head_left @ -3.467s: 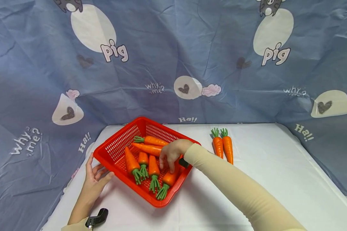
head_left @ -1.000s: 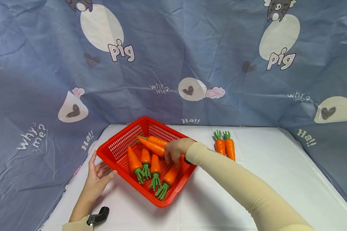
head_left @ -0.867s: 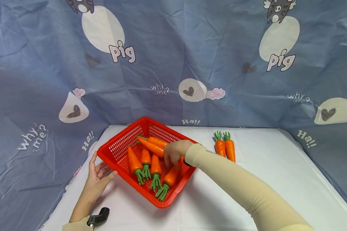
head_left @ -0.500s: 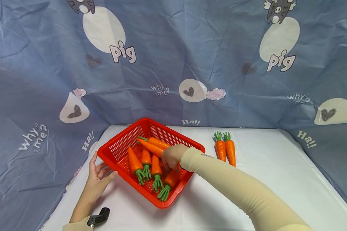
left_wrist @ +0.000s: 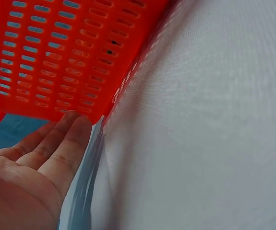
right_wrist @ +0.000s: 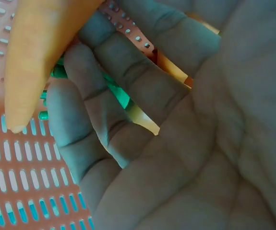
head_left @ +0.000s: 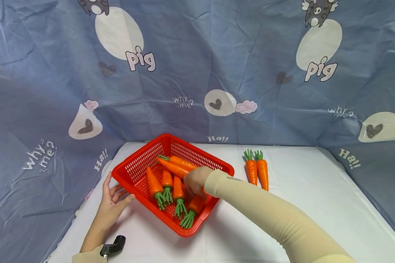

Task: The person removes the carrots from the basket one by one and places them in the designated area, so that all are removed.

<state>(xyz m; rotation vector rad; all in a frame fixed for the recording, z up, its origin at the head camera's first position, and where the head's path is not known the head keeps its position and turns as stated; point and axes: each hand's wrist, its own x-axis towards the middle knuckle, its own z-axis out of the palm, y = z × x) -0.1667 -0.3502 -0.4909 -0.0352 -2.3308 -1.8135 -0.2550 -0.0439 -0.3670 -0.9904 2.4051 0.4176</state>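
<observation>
A red perforated plastic basket (head_left: pixel 184 232) holds several orange carrots with green stalks. My left hand (head_left: pixel 111 206) is at its left corner; the left wrist view shows nearly straight fingers (left_wrist: pixel 63 153) with tips right at the wall's lower edge. My right hand (head_left: pixel 196 180) reaches down inside, over the front-right carrot (head_left: pixel 197 203), whose upper end it hides. In the right wrist view, loosely bent fingers (right_wrist: pixel 87 81) lie among the carrots, next to a carrot tip (right_wrist: pixel 25 91). A long carrot (head_left: pixel 171 167) and another behind it (head_left: pixel 182 162) lie left of the right hand.
Two more carrots (head_left: pixel 262 175) lie side by side on the white tablecloth (head_left: pixel 316 204), right of the basket. My right sleeved forearm (head_left: pixel 266 208) crosses over the basket's right rim. A blue patterned curtain (head_left: pixel 171 54) hangs behind the table.
My right hand has moved lower and slightly toward me in the basket. The long carrot now lies across the back one, and the front-right carrot has shifted slightly. My left hand stays at the corner.
</observation>
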